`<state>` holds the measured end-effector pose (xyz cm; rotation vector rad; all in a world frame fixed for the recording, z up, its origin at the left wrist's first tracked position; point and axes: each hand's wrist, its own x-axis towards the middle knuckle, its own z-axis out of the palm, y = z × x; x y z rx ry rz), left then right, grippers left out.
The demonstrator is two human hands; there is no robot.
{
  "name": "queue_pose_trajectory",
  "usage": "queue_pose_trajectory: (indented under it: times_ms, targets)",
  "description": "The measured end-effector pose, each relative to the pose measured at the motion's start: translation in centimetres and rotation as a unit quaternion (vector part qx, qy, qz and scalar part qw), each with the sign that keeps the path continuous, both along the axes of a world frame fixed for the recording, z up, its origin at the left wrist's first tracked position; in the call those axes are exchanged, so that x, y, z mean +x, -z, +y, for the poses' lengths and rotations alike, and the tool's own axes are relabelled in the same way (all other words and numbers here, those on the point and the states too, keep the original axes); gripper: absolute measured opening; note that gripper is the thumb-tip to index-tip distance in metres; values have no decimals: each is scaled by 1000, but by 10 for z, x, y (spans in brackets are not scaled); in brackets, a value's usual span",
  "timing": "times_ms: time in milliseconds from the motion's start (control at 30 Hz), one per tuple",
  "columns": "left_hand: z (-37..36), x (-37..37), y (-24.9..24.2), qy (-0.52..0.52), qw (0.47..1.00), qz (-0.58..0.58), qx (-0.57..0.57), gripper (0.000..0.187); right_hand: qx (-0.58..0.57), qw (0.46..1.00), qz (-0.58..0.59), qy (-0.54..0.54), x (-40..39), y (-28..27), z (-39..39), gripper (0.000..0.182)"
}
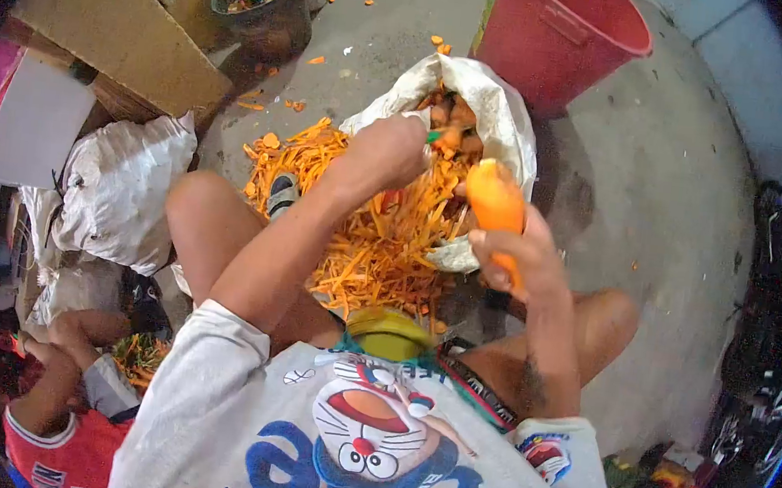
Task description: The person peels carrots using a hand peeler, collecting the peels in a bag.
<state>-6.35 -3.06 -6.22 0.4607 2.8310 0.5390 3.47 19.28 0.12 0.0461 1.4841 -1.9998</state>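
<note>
In my right hand (534, 257) is a large carrot (496, 198), its fingers wrapped round the lower part. The carrot's cut-looking end points up, away from me, and its surface is bright orange. My left hand (386, 153) is closed on a small tool with a green part (434, 137); its working end cannot be made out. Between my legs lies a broad heap of orange peelings (370, 261). Just beyond my hands, an open white sack (506, 104) holds several carrots (457, 113), some partly hidden by my left hand.
A tall red bucket (565, 43) stands behind the sack. Farther left are a dark bin (268, 12), a cardboard sheet (119, 15) and a full white sack (125, 188). Another person in a red shirt (69, 453) sits at lower left. Orange scraps dot the concrete floor (661, 301).
</note>
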Motion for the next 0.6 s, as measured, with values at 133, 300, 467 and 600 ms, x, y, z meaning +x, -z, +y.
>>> queue_pose_trajectory:
  times_ms: [133,300,467,600]
  targets:
    - [8,20,-50,16,1000,-13,21,24,20,997,-5,78,3,8,-5,38]
    - [25,56,-40,86,994,54,28,32,68,990,9,127,-2,25,-2,46]
    - [0,7,-9,28,996,85,-23,26,113,992,27,42,5,7,-10,68]
    - [12,28,-38,40,996,78,-8,28,55,991,10,122,3,13,-8,71]
